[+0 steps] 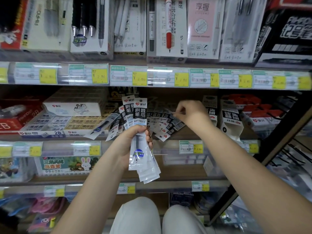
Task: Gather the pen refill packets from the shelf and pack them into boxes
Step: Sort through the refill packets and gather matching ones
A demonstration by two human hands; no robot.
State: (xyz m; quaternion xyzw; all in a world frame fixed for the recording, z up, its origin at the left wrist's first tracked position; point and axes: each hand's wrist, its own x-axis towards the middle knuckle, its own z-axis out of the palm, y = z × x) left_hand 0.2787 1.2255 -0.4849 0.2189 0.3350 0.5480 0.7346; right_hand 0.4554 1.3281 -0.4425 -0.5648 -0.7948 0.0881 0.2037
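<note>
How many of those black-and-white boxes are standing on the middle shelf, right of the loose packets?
2. The first box stands just beyond the right hand; the second box is right of it. Others may be hidden deeper in.

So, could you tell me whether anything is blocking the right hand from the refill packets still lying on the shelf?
Nothing visible does. The right hand is already at the loose refill packets on the shelf, fingertips pinching at one.

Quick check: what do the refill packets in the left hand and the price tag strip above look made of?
Refill packets: thin glossy plastic film, clear at the bottom since the refill shows through, printed at the top. Price tag strip: probably a clear plastic cover over paper labels, judging by the glare streaks.
</note>
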